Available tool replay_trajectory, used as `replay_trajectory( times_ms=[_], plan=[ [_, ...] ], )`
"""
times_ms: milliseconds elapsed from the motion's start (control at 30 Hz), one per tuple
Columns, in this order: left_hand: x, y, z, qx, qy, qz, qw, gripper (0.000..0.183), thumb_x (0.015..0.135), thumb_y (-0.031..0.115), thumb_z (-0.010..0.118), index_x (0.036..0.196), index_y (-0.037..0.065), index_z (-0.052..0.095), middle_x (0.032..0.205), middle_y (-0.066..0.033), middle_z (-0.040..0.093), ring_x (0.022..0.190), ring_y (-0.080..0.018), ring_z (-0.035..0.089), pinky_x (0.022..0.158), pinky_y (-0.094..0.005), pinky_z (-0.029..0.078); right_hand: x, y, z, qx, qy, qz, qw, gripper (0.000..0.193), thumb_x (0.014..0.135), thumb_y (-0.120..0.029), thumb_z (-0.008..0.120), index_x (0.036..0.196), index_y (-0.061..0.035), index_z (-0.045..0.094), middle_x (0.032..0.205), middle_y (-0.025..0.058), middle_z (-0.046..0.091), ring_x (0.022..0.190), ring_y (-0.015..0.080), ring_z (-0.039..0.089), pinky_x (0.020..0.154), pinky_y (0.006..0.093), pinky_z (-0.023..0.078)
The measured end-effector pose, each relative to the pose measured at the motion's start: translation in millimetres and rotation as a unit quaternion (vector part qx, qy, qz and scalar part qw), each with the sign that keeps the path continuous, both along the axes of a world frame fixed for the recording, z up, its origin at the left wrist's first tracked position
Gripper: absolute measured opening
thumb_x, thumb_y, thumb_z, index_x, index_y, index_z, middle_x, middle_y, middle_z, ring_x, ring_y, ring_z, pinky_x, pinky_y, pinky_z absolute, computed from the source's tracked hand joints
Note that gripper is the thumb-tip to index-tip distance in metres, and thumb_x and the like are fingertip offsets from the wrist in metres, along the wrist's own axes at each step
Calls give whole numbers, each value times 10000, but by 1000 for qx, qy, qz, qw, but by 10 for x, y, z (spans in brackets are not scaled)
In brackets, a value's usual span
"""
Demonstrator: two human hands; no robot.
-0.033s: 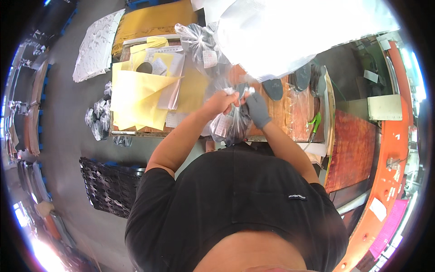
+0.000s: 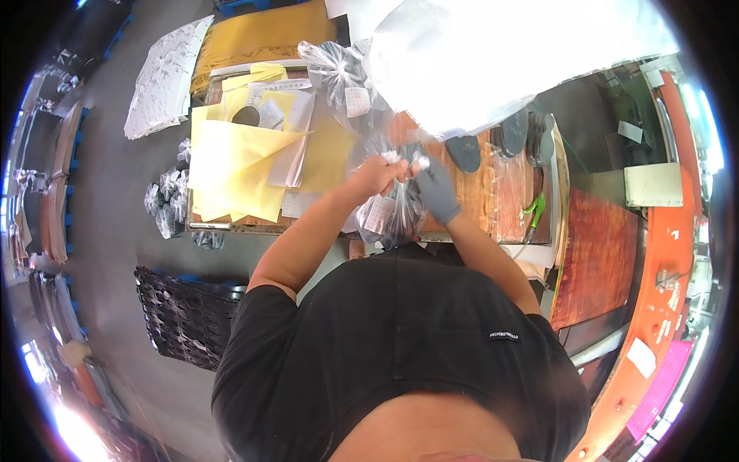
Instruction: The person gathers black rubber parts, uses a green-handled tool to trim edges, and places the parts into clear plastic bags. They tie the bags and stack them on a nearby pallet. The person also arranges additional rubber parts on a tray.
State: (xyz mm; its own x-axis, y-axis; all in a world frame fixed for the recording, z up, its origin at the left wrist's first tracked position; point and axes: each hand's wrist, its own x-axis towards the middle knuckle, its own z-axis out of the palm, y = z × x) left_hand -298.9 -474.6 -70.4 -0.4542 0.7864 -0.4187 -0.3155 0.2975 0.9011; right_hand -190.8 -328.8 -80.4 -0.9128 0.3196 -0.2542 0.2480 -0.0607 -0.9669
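Plastic bag (image 2: pixel 400 218) has its neck pinched by inward-angled left hand (image 2: pixel 379 174) and right hand (image 2: pixel 439 189).

We identify one clear plastic bag (image 2: pixel 414 209) at the near edge of the worktable (image 2: pixel 473 196), neck gathered and creased, dark contents (image 2: pixel 400 229) below, pale label (image 2: pixel 376 215) on the left.
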Motion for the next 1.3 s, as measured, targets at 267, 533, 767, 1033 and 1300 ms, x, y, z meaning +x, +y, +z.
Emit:
replay_trajectory(
  times_ms=[267,533,767,1033,1300],
  plan=[
    [109,77,-222,52,317,-5,947,220,745,126,593,951,50,603,721,-100,607,643,-219,592,614,-337,472,-79,-85,358,409,255,90,871,176,761,-53,563,928,-16,601,1016,122,564,891,264,565,753,317,459],
    [46,69,-105,32,314,-21,949,241,807,276,615,922,65,633,817,-153,638,789,-320,615,707,-383,463,-213,138,286,420,93,235,872,493,747,-58,495,1234,-121,452,1001,154,591,870,341,595,723,397,491],
    [-12,-5,-123,64,23,39,997,167,822,192,629,904,47,623,782,-86,660,610,-112,577,545,-268,459,-215,251,558,568,-24,309,763,244,832,-262,481,998,-115,583,819,152,627,717,340,614,624,445,484],
    [-47,-53,-197,108,-114,37,987,121,763,81,675,843,7,624,730,-56,625,571,-111,544,539,-247,444,308,-246,337,405,-18,138,904,266,876,-284,455,1020,-93,573,879,186,600,804,380,576,690,450,451],
    [120,-23,-140,88,257,28,962,54,732,47,640,782,33,626,714,-56,625,647,-148,582,624,-295,455,161,-8,381,391,-29,99,914,327,838,-221,483,1128,-85,544,967,161,607,816,341,588,737,413,460]
  ],
)
